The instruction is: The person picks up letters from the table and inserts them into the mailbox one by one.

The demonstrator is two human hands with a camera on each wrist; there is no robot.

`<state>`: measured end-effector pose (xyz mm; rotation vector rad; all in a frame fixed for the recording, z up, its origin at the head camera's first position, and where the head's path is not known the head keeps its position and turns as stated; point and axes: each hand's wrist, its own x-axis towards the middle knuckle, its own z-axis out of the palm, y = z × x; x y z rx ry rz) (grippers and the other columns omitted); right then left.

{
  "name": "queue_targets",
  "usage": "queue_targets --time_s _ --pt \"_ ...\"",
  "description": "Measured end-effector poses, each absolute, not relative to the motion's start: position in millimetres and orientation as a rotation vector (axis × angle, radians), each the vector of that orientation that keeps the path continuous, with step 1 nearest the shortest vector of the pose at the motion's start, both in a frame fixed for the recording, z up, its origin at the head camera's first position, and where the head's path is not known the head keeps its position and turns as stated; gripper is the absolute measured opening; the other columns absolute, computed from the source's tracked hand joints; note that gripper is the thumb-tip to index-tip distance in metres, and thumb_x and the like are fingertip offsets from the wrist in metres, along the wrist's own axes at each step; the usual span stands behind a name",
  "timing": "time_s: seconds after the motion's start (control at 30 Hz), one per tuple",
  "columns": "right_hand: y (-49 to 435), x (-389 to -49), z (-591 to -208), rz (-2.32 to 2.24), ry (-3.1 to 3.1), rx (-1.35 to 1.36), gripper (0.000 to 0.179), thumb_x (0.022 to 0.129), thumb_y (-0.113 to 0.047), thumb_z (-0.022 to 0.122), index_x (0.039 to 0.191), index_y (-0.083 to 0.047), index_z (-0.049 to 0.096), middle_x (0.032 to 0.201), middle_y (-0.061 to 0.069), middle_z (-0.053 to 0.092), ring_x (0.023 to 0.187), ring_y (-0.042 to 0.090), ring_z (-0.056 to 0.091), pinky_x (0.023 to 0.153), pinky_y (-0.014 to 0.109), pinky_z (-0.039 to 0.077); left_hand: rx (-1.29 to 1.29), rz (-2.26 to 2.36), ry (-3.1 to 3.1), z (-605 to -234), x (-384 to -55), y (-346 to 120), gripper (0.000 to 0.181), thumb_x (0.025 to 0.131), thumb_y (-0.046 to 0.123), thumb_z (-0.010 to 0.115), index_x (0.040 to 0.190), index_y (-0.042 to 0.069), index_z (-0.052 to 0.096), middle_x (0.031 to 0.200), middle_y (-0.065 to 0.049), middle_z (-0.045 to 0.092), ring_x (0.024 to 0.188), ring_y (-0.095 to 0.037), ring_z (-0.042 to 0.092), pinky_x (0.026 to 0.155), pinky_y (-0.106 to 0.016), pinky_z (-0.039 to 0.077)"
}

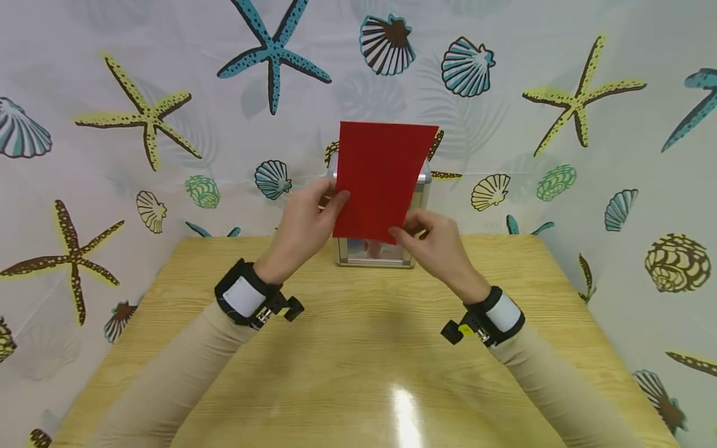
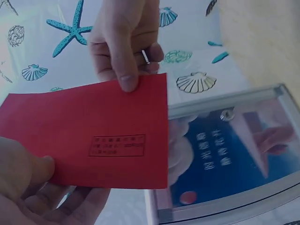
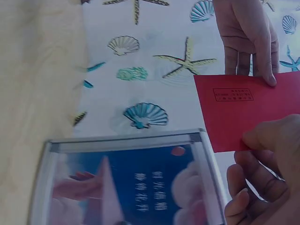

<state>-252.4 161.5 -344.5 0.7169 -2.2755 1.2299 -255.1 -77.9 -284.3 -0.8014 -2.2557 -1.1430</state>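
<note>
Both hands hold up a flat red envelope (image 1: 383, 177) in front of the box at the back of the table. My left hand (image 1: 305, 218) pinches its left edge with thumb and fingers. At the lower right corner, my right hand (image 1: 437, 242) pinches it between thumb and fingertips. A small rectangle of black print (image 2: 117, 146) shows on the envelope's face in the left wrist view. Behind the envelope, partly hidden by it, stands a silver-framed box (image 1: 376, 264). Its front panel (image 3: 122, 185) carries a blue and pink picture with white characters.
A light wooden table (image 1: 347, 348) extends beneath the arms, with the box near its far edge. A white cloth (image 1: 224, 149) printed with starfish and shells hangs behind and at both sides. Wristbands with small cameras sit on both wrists.
</note>
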Motion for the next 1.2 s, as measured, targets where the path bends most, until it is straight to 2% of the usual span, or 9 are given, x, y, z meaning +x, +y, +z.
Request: queue_targets --time_s 0.2,0.4,0.53,0.73,0.87,1.03,1.2 --pt "164 -283 -307 1.129 -2.168 0.694 0.011 0.09 -0.019 0.071 0.092 -0.008 0.069 0.077 0.003 0.07 0.069 0.01 0.062 0.063 0.035 0.054 -0.815 -1.05 -2.191 -254 -284 -68 0.015 0.098 0.013 0.058 0.11 0.005 0.062 0.102 -0.008 0.071 0.091 -0.016 0.067 0.078 -0.031 0.057" --pt "169 -312 -280 1.029 -2.121 0.648 0.013 0.091 -0.018 0.069 0.091 -0.005 0.069 0.081 0.006 0.07 0.073 0.011 0.06 0.067 0.032 0.05 -0.781 -1.029 -2.207 -235 -309 -58 0.025 0.1 0.016 0.054 0.123 0.006 0.058 0.113 -0.008 0.069 0.096 -0.015 0.066 0.085 -0.027 0.055" --pt "171 -328 -271 1.004 -2.105 0.588 0.015 0.092 -0.019 0.068 0.092 -0.004 0.069 0.081 0.008 0.07 0.072 0.013 0.058 0.069 0.03 0.046 -0.767 -1.031 -2.194 -227 -320 -50 0.025 0.101 0.017 0.052 0.123 0.006 0.058 0.113 -0.007 0.069 0.1 -0.013 0.065 0.088 -0.022 0.053" --pt "170 -343 -266 0.988 -2.103 0.506 0.016 0.094 -0.021 0.066 0.095 -0.005 0.07 0.088 0.008 0.071 0.077 0.013 0.06 0.068 0.026 0.047 -0.762 -1.022 -2.153 -222 -333 -40 0.02 0.101 0.014 0.052 0.116 0.004 0.061 0.107 -0.008 0.07 0.095 -0.014 0.066 0.083 -0.021 0.053" --pt "171 -350 -267 0.946 -2.126 0.499 0.013 0.092 -0.018 0.068 0.095 -0.005 0.071 0.088 0.01 0.072 0.077 0.014 0.059 0.067 0.028 0.048 -0.747 -1.032 -2.158 -226 -343 -40 0.02 0.101 0.015 0.053 0.113 0.002 0.062 0.106 -0.01 0.07 0.095 -0.016 0.066 0.084 -0.026 0.054" --pt "170 -361 -267 0.902 -2.172 0.512 0.013 0.091 -0.019 0.069 0.094 -0.005 0.071 0.088 0.01 0.073 0.076 0.015 0.059 0.067 0.031 0.05 -0.69 -1.075 -2.208 -231 -356 -46 0.023 0.101 0.016 0.053 0.118 0.004 0.062 0.11 -0.009 0.07 0.098 -0.015 0.065 0.086 -0.024 0.054" --pt "169 -367 -272 0.874 -2.228 0.483 0.015 0.09 -0.021 0.071 0.092 -0.006 0.072 0.086 0.01 0.072 0.075 0.016 0.058 0.066 0.032 0.05 -0.689 -1.079 -2.231 -237 -366 -49 0.021 0.101 0.016 0.053 0.116 0.005 0.063 0.109 -0.009 0.07 0.098 -0.015 0.064 0.084 -0.025 0.053"
